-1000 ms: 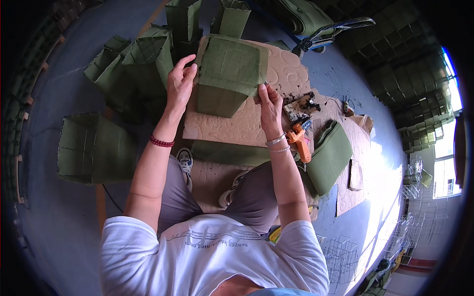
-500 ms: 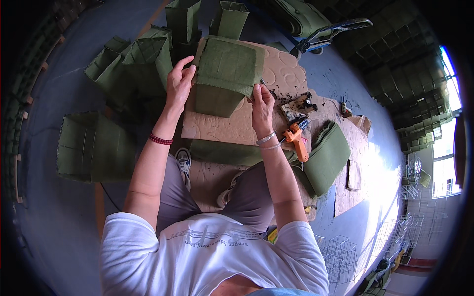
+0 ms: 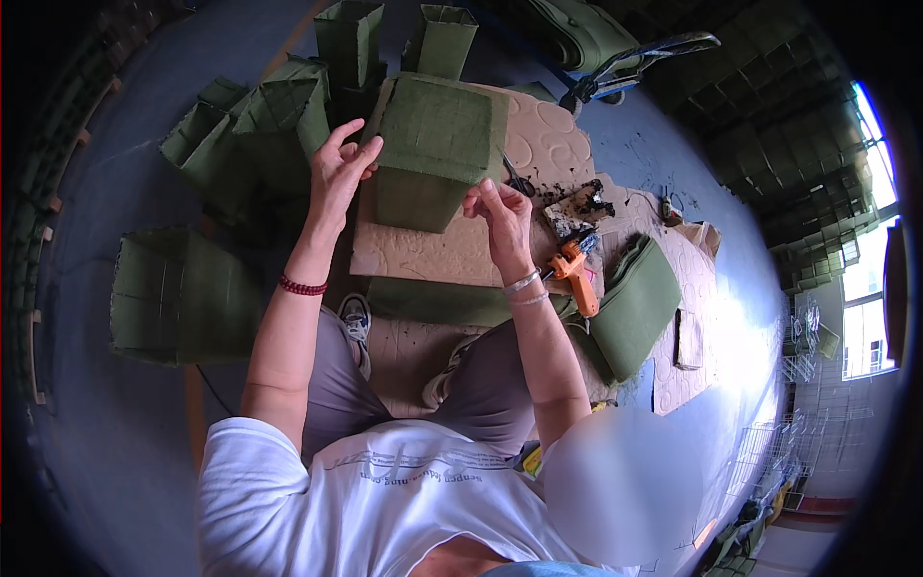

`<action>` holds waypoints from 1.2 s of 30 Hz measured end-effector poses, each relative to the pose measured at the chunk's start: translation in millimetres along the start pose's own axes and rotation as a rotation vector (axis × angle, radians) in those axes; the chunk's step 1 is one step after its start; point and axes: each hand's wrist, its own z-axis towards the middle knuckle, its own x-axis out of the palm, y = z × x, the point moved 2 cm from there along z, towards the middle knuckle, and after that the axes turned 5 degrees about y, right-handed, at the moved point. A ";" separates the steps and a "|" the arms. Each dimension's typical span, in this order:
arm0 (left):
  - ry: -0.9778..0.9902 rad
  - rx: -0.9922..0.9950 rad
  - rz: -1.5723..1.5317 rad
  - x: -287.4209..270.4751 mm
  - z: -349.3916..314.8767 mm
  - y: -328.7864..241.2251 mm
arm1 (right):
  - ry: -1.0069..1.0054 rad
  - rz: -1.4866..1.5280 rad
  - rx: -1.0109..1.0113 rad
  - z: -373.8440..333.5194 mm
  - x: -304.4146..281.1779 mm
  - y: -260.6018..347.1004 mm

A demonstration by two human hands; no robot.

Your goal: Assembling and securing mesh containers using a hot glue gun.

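Note:
A green fabric box [image 3: 437, 130] rests on a cardboard-topped work surface [image 3: 413, 252], its flat face up and one side wall toward me. My left hand [image 3: 338, 178] is at the box's left edge, fingers spread and thumb pointing at the fabric; it grips nothing. By the near right corner of the box, my right hand [image 3: 502, 216] has thumb and fingertips brought together in a pinch. Whatever may be between those fingertips is too small to make out. Scissors [image 3: 519, 178] lie beside the box, partly hidden by it. An orange glue gun [image 3: 577, 274] lies right of my right wrist.
Several green boxes [image 3: 197, 298] stand on the floor to the left and beyond the work surface. A blackened, residue-covered piece [image 3: 579, 207] sits behind the glue gun. Folded green fabric [image 3: 635, 308] lies at right. A blue-framed cart [image 3: 644, 62] holds rolled green material.
My right hand has come off the box's corner, shifting slightly nearer to me and left. My left hand has moved a little left, its fingers spreading from the box edge.

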 end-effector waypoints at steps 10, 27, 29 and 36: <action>-0.005 -0.058 -0.012 -7.3 -11.9 -6.5 | -0.012 0.102 0.028 0.2 6.7 -2.9; 0.116 -0.295 -0.270 44.5 -54.7 24.3 | -0.212 -0.486 -0.115 42.8 -23.0 78.4; 0.135 -0.290 -0.307 52.8 -52.0 23.3 | 0.011 -1.048 -0.437 73.9 11.8 97.4; 0.125 -0.301 -0.372 54.7 -47.2 26.1 | 0.327 -1.501 -0.624 125.9 32.4 51.2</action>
